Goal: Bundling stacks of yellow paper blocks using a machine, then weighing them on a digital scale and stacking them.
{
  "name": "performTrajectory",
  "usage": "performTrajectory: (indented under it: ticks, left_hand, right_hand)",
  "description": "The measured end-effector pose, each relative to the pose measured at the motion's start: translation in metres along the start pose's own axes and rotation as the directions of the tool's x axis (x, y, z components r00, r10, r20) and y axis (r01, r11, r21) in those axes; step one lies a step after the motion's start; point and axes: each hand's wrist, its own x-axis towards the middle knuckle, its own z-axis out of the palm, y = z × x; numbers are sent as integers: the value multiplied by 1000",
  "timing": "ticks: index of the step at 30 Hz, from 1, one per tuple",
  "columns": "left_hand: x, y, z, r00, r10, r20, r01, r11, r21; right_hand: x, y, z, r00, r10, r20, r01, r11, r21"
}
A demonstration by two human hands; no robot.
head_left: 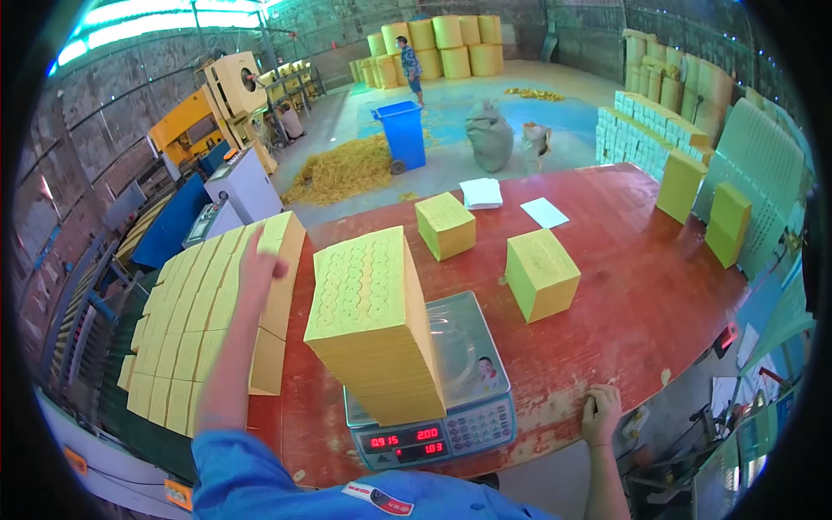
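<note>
My left hand (260, 267) reaches over the rows of stacked yellow paper blocks (195, 303) at the left, its index finger stretched out and thumb apart. It looks open, near the blocks' far right corner; whether it touches them I cannot tell. On the digital scale (468, 347), in front of me, stands a tall stack of yellow paper (373, 325) with rows of round punched marks on top. The scale's red digits are lit. My right hand (601, 416) rests at the table's near edge, fingers curled; anything inside them is hidden.
Two smaller yellow paper blocks (542, 273) sit on the red table (633, 286), with white paper sheets (481, 194) behind. Two more blocks (680, 186) stand at the right end. Beyond are a blue wheeled bin (402, 137), a yellow scrap heap (342, 172) and a person (409, 69).
</note>
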Motion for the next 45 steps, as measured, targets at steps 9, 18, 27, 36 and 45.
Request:
performTrajectory:
  ticks: [9,18,27,36,45]
  left_hand:
    - [-317,-79,-2,974,-144,-174,190,938,290]
    - [-347,-133,4,984,116,132,-175,727,664]
    - [-339,-127,4,979,96,178,-193,703,685]
    - [-338,-129,5,974,90,207,-213,675,706]
    - [-343,-131,8,973,105,205,-222,660,718]
  right_hand:
    - [-6,-1,-1,1000,-7,8,7,1000,11]
    - [-6,-1,1,1000,-16,-7,16,1000,4]
    - [-7,-2,2,1000,-31,-3,31,999,-31]
    - [-6,-5,2,1000,-19,-22,18,1000,-21]
    - [-6,-2,0,998,-47,-35,46,999,-28]
